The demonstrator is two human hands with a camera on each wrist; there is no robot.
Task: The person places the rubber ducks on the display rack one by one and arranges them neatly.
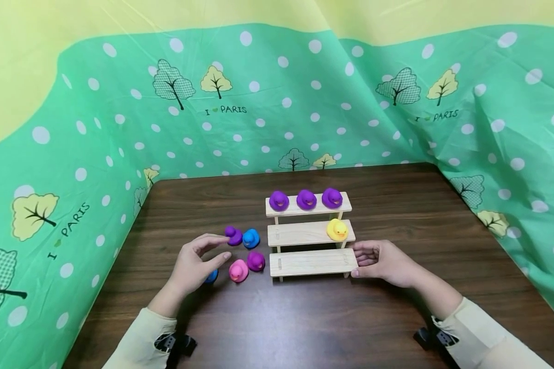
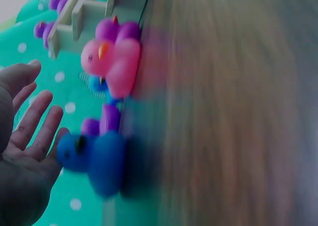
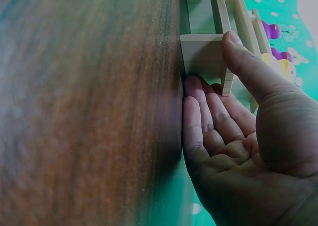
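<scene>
Over the rubber ducks at the left hovers my left hand (image 1: pixel 195 262), its fingers spread and nothing between them. A blue duck (image 2: pixel 107 159) lies close to its fingertips, partly hidden by the hand in the head view. Around it stand a pink duck (image 1: pixel 238 270), a purple duck (image 1: pixel 233 236), a magenta-purple duck (image 1: pixel 256 261) and another blue duck (image 1: pixel 251 239). My right hand (image 1: pixel 384 262) holds the right end of a three-step wooden stand (image 1: pixel 311 262) at its lowest step, with the thumb on the board's edge (image 3: pixel 227 62) and the fingers around the end.
Three purple ducks (image 1: pixel 307 200) sit in a row on the top step. A yellow duck (image 1: pixel 337 230) sits at the right of the middle step. Green dotted cloth (image 1: pixel 300 118) surrounds the dark wooden table (image 1: pixel 304 323) at the back and sides.
</scene>
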